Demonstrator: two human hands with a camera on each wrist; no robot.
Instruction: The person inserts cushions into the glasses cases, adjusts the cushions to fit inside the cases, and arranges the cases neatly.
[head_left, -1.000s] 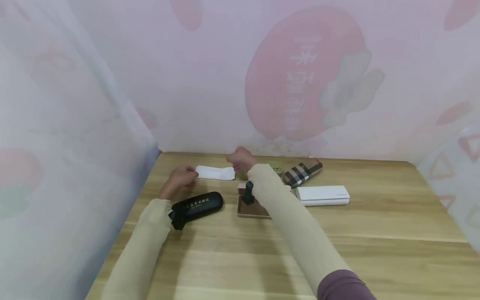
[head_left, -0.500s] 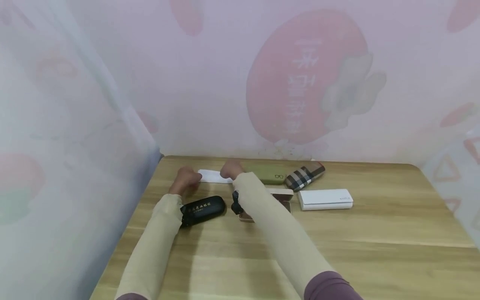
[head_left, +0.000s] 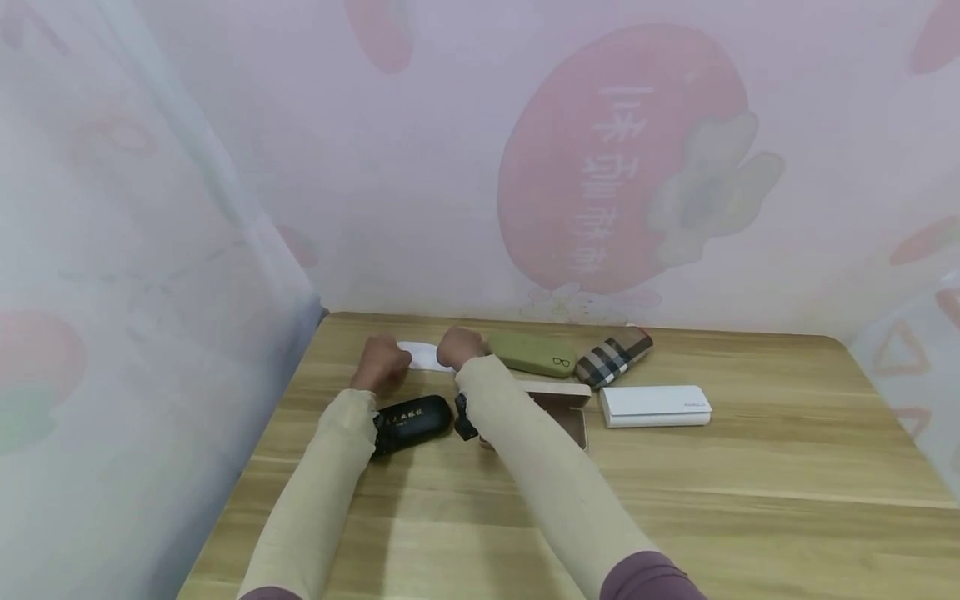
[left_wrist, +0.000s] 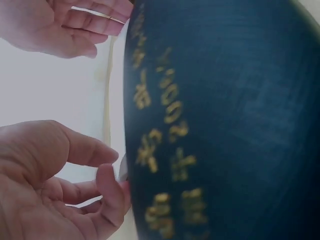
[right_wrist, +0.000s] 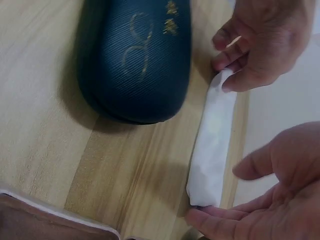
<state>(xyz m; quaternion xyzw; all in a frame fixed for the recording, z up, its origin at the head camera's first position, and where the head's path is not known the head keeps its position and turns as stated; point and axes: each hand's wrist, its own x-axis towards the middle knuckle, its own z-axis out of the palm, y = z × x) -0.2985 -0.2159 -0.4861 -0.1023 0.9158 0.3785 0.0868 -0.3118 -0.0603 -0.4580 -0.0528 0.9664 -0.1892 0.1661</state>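
Note:
A folded white cloth [head_left: 425, 357] lies as a narrow strip near the table's back left. My left hand [head_left: 381, 360] pinches one end of it between thumb and fingers, plainly seen in the right wrist view. At the opposite end is my right hand [head_left: 459, 346]; its fingertips [right_wrist: 200, 216] reach the cloth's edge while the thumb stands apart from it. A dark, ribbed glasses case [head_left: 416, 419] with gold lettering rests in front of the cloth, close to my left wrist. That case fills much of the left wrist view and hides most of the cloth there.
A brown-lined case [head_left: 572, 421] stands with its lid up, partly behind my right sleeve. Along the back are a green glasses case [head_left: 531, 353] and a plaid case [head_left: 615, 357]. A white case [head_left: 656, 407] lies to the right. Walls border the table's back and left.
My right hand has moved left and lower, covering more of the cloth's right end. My left hand has shifted slightly right. Less of the cloth shows between them.

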